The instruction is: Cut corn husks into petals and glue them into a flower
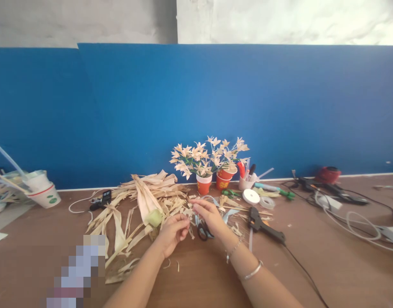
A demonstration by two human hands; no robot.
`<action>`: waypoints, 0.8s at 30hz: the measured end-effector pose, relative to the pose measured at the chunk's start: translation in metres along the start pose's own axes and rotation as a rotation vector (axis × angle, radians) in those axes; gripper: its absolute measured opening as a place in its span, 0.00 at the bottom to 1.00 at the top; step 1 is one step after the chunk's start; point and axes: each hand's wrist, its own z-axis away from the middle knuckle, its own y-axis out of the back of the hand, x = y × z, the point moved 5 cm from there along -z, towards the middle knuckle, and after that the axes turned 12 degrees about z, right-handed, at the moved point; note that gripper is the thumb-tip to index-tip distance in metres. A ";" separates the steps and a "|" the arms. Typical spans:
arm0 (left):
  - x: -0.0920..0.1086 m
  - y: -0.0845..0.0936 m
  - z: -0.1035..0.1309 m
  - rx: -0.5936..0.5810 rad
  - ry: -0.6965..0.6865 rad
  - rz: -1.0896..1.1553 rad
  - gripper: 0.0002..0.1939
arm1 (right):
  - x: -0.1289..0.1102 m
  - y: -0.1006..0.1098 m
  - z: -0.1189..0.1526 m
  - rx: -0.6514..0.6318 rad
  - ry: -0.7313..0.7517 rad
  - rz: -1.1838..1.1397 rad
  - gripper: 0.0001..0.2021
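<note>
My left hand [174,233] is above the table with its thumb and fingertips pinched together; whatever is between them is hidden or too small to name. To its right and slightly higher, my right hand [209,215] has thumb and forefinger drawn together, with something thin at the tips that I cannot make out. Behind and left of the hands lies a heap of dry corn husks [143,192], one with a pale green end [154,217] close to my left hand. Dark-handled scissors [202,232] lie beneath my right hand, partly covered by it.
Husk flowers [199,158] stand in red paper cups [204,186] at the back. Right of them are a pen cup [246,183], a white tape roll [251,196] and a black glue gun [265,226] with its cord. Cables [353,218] sprawl right; white cups [45,194] stand left.
</note>
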 end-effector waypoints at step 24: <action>0.004 -0.005 0.001 0.235 -0.270 -0.264 0.18 | 0.010 -0.004 -0.001 0.080 -0.091 -0.144 0.13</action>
